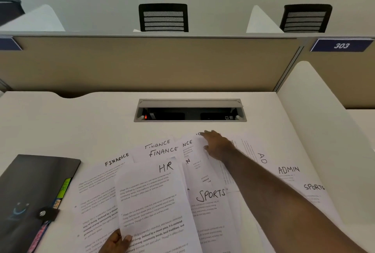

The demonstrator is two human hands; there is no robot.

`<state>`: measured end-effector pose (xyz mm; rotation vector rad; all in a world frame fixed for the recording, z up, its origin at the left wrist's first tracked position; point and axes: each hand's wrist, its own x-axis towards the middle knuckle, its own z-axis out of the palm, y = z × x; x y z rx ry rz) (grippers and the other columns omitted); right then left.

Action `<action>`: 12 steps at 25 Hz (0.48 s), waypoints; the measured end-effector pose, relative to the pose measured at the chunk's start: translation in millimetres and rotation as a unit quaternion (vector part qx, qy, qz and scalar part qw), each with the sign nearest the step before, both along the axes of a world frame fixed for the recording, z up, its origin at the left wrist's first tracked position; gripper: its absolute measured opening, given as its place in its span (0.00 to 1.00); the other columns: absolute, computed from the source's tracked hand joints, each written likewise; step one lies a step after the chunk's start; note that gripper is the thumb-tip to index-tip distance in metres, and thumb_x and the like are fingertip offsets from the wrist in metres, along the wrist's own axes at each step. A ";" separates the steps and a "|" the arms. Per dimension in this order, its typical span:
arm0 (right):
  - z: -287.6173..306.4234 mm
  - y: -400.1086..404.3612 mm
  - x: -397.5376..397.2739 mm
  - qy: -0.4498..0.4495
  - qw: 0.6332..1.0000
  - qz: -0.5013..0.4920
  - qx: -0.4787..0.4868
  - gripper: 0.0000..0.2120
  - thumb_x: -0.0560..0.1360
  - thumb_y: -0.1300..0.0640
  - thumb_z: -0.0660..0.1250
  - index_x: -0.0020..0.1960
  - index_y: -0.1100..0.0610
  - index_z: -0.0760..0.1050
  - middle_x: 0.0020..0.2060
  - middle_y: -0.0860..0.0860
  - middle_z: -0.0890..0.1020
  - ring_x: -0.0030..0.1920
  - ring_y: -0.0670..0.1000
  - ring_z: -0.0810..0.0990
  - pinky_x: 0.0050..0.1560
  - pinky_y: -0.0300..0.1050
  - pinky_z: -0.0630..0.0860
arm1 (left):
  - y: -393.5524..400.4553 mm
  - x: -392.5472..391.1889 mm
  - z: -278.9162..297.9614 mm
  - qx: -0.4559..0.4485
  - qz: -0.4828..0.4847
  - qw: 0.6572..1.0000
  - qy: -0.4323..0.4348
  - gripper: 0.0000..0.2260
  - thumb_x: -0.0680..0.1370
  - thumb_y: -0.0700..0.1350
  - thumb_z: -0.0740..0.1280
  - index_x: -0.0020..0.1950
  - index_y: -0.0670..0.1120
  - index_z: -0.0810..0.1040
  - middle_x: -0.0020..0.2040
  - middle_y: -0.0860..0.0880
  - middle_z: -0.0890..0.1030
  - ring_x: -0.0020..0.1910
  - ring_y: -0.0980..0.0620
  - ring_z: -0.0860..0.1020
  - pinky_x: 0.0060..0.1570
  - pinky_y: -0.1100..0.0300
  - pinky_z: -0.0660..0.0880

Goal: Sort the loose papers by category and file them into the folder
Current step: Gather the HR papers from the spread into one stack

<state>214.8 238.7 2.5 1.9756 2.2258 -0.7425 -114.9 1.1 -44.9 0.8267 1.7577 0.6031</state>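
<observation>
White printed sheets lie fanned across the pale desk (pixel 60 123), each headed in black marker: four read FINANCE (pixel 163 150) in whole or part, one HR (pixel 154 198), two SPORTS (pixel 211 196), and two ADMIN (pixel 288 169), one of them cut off. The left hand (pixel 116 241) pinches the HR sheet's lower edge with its thumb on top. The right hand (pixel 216 145) reaches over the far sheets, fingers relaxed and touching one. A closed black snap-button folder (pixel 30 188) lies left of the papers, with coloured tabs protruding from its edge.
</observation>
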 end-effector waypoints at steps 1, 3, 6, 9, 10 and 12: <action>0.0 8.9 -8.1 0.002 1.000 -0.003 -0.025 0.29 0.79 0.56 0.57 0.77 0.47 0.52 0.78 0.47 0.56 0.77 0.52 0.53 0.74 0.57 0.58 | 1.7 3.7 6.1 0.006 -0.018 1.000 0.007 0.17 0.76 0.27 0.64 0.65 0.29 0.72 0.67 0.37 0.73 0.73 0.39 0.66 0.70 0.55 0.58; -2.5 24.6 -19.7 -0.007 0.999 -0.020 -0.040 0.29 0.79 0.59 0.55 0.78 0.47 0.51 0.77 0.49 0.58 0.76 0.54 0.57 0.71 0.58 0.62 | 2.4 10.4 12.1 -0.004 -0.023 1.000 -0.004 0.16 0.77 0.26 0.63 0.64 0.29 0.73 0.63 0.38 0.75 0.71 0.39 0.68 0.68 0.55 0.60; -10.4 36.6 -31.5 -0.066 0.998 -0.016 -0.006 0.30 0.77 0.61 0.58 0.76 0.51 0.54 0.72 0.52 0.65 0.70 0.57 0.64 0.64 0.57 0.70 | -0.1 13.8 5.8 -0.026 0.009 1.000 -0.012 0.14 0.76 0.26 0.63 0.63 0.29 0.74 0.63 0.35 0.76 0.69 0.38 0.69 0.67 0.53 0.62; -13.9 45.2 -35.7 -0.096 0.995 -0.010 0.009 0.29 0.76 0.61 0.61 0.75 0.53 0.57 0.68 0.53 0.66 0.67 0.57 0.66 0.59 0.55 0.72 | 0.0 13.4 2.4 -0.050 0.045 0.997 -0.026 0.14 0.76 0.28 0.64 0.62 0.30 0.75 0.65 0.34 0.76 0.69 0.38 0.71 0.69 0.51 0.62; -14.4 47.9 -36.3 -0.100 0.995 -0.007 0.012 0.29 0.76 0.61 0.61 0.75 0.53 0.57 0.68 0.53 0.67 0.67 0.57 0.66 0.59 0.55 0.72 | 0.5 12.8 -0.2 -0.049 0.052 0.997 -0.029 0.15 0.76 0.28 0.65 0.62 0.31 0.75 0.65 0.35 0.76 0.68 0.38 0.71 0.69 0.51 0.62; -15.0 51.4 -36.4 -0.107 0.994 -0.003 0.022 0.29 0.76 0.62 0.61 0.75 0.53 0.57 0.68 0.53 0.67 0.67 0.57 0.66 0.58 0.54 0.72 | 5.7 13.3 -0.5 -0.052 0.057 0.996 -0.041 0.15 0.76 0.29 0.65 0.63 0.32 0.75 0.61 0.39 0.77 0.67 0.42 0.72 0.69 0.53 0.61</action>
